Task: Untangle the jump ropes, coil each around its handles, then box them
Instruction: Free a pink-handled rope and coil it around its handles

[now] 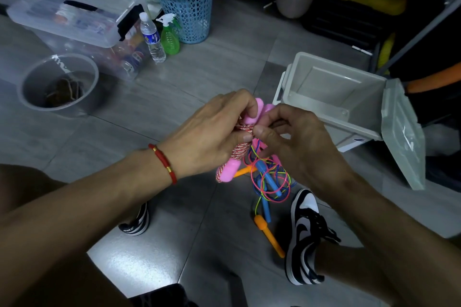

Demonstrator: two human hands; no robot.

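**A:** ok so where are we? Our left hand (214,129) is curled round the pink-handled jump rope with the red-and-white braided cord (240,149), cord already wound round both handles. Our right hand (294,142) is pinching at the cord right where the wraps end, thumb tips nearly touching. Looks to us like we're tucking the loose end.

**B:** yeah, that's our read too. Bundle's held above the floor, dead centre. The rest isn't sorted though: the tangle of thin neon plastic ropes with blue and orange handles (270,182) lies on the grey tiled floor (174,77) at about 5 o'clock from our hands, just beside our black-and-white sneaker (305,234).

**A:** and the open grey plastic box with the hinged lid (331,97) sits at 2 o'clock, near, nothing visible inside.

**B:** what worries us: if that end isn't tucked tight, the braid will probably spring loose once we let go or drop it in the box. A bit of cord loops free at the bottom of the bundle too, could snag the neon mess below.

**A:** also our foot's right there. One shuffle and we drag that tangle tighter.
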